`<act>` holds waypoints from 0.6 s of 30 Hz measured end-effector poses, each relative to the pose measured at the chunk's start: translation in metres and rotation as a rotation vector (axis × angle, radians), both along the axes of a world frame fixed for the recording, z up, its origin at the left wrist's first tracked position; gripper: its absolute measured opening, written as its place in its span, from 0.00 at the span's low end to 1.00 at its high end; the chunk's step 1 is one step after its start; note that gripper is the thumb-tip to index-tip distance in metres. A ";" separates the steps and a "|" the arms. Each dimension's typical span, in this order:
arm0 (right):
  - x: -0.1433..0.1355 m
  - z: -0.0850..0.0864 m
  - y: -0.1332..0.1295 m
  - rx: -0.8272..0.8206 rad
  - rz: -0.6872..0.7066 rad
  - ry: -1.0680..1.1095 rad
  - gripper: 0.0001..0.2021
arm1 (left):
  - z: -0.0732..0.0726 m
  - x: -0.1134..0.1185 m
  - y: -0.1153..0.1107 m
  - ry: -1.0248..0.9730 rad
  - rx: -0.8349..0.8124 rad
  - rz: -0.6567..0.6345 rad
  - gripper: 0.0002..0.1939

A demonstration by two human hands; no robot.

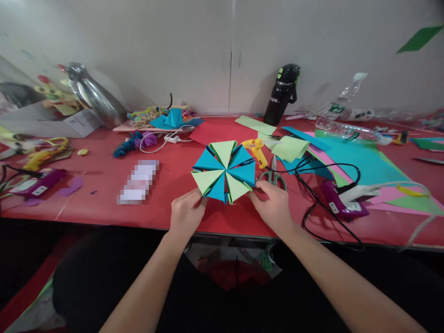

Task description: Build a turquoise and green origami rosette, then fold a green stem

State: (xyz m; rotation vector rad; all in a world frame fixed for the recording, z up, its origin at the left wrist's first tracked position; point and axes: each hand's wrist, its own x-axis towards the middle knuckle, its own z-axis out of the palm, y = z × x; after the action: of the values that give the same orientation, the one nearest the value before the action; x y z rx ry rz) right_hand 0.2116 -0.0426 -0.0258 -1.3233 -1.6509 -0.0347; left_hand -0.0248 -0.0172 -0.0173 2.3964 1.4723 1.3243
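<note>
Between my two hands is a round folded-paper wheel (225, 171), made of blue and pale green triangular wedges that meet at its centre. My left hand (187, 210) grips its lower left edge, fingers partly hidden beneath the paper. On the lower right edge, my right hand (272, 206) pinches it between thumb and fingers. Just behind the wheel lies a yellow hot glue gun (255, 150). Scissors with green handles (274, 178) rest close to my right hand.
Right of me are coloured paper sheets (364, 159), a purple power strip (343, 203) and looping black cable. A black flask (281, 95) and clear plastic bottles (350, 129) stand or lie behind. A blurred-out rectangle (138, 181) lies left on the red table (97, 199).
</note>
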 end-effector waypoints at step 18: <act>0.027 0.013 0.005 -0.379 0.299 0.148 0.07 | 0.057 -0.053 -0.011 -0.260 -0.431 -0.463 0.19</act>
State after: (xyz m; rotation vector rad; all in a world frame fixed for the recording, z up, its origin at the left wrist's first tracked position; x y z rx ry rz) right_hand 0.2390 -0.0374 -0.0129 -1.3014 -1.7653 0.5655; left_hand -0.0775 -0.0282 0.0396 2.0239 0.9370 1.0320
